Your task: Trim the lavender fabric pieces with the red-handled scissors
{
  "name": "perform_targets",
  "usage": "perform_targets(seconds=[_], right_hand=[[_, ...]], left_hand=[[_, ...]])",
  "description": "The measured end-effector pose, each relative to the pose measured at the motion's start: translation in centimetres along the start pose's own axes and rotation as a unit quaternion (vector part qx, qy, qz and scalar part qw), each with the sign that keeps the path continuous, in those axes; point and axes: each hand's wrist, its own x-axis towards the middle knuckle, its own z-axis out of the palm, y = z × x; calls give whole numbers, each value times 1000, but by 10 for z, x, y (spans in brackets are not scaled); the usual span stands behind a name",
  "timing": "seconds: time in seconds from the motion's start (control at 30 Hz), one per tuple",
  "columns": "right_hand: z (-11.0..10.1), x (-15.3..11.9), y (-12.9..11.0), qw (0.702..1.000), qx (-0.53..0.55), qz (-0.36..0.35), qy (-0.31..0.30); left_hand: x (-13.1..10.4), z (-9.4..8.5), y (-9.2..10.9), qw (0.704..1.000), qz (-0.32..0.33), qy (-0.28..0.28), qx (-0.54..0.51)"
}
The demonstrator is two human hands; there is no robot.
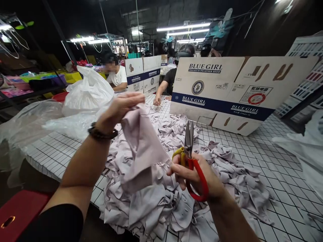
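Note:
A pale mauve fabric piece (143, 141) hangs stretched between my two hands over the table. My left hand (121, 109) is closed on its upper end, fingers pointing right. My right hand (199, 174) carries a pair of scissors (189, 148) with one red and one yellow handle, the blades pointing up and slightly apart. The thumb and fingertips of that same hand pinch the lower right corner of the fabric. Beneath both hands spreads a heap of similar fabric pieces (151, 208), loosely tangled.
The table (285, 168) has a white cover with a black grid. A large beer carton (219, 90) stands behind the heap, a second carton (143, 77) farther back. White plastic bags (85, 90) lie at left. Two people sit across the table. A red stool (22, 211) is lower left.

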Motion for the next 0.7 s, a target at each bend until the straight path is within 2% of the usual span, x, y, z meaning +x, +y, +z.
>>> perform_targets(seconds=[0.07,0.13,0.2,0.27,0.33,0.4,0.5,0.57,0.7], right_hand=[[4,3,20,998,38,4,50],[5,8,45,991,88,8,99],[5,13,67,981,132,15,145],[5,14,83,972,152,22,177],[7,13,90,969,154,25,190],[11,11,91,971,148,22,188],[19,6,91,977,111,36,178],[25,3,93,979,79,57,181],[31,-4,99,971,38,61,230]], left_hand=[[11,16,-32,986,-86,-101,101],[-2,26,-62,966,-121,-149,172],[-37,30,-83,957,-131,-158,204],[-87,28,-93,946,-158,-175,220],[-139,27,-96,929,-238,-206,194],[-182,29,-96,927,-317,-172,97],[-216,38,-100,925,-375,-44,-38],[-222,43,-104,926,-372,13,-64],[-221,46,-108,925,-366,71,-67]])
